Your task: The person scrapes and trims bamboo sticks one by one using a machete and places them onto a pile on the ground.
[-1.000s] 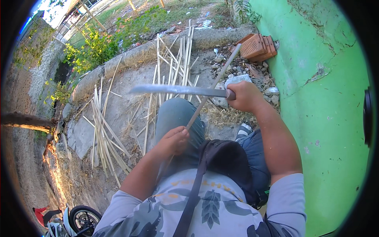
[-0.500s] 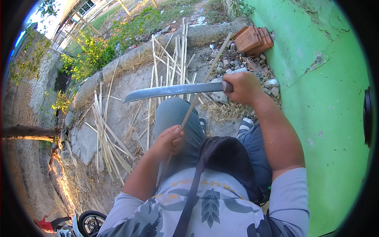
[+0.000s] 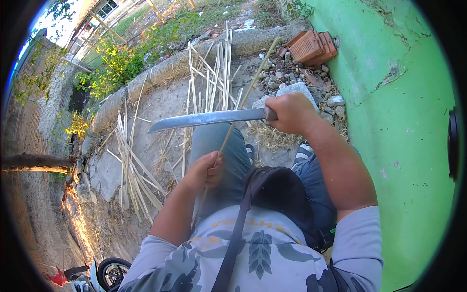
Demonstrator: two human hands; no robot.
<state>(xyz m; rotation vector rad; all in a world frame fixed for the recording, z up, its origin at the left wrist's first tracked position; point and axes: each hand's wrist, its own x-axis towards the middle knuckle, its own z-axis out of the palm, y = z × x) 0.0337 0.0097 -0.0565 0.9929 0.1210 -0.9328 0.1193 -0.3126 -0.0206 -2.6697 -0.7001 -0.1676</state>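
Note:
My right hand [image 3: 292, 114] is closed round the handle of a machete [image 3: 204, 120]. Its long grey blade points left and lies level across the front of my raised knee. A thin bamboo strip [image 3: 254, 80] slants from beside my body up to the far right, and the blade crosses it. Below that crossing my left hand [image 3: 206, 171] grips the strip, thumb on top. Whether the edge touches the strip is hard to tell.
Pale split strips [image 3: 134, 175] lie in a pile at the left, with another pile [image 3: 221, 73] beyond my knee. Orange roof tiles [image 3: 312, 47] and rubble [image 3: 282, 75] sit against the green wall [image 3: 389, 121] on my right. A low concrete curb [image 3: 165, 70] runs behind.
My right hand has brought the machete slightly nearer and to the left along the strip. My left hand has shifted a little left, and the strip's far end has moved slightly left.

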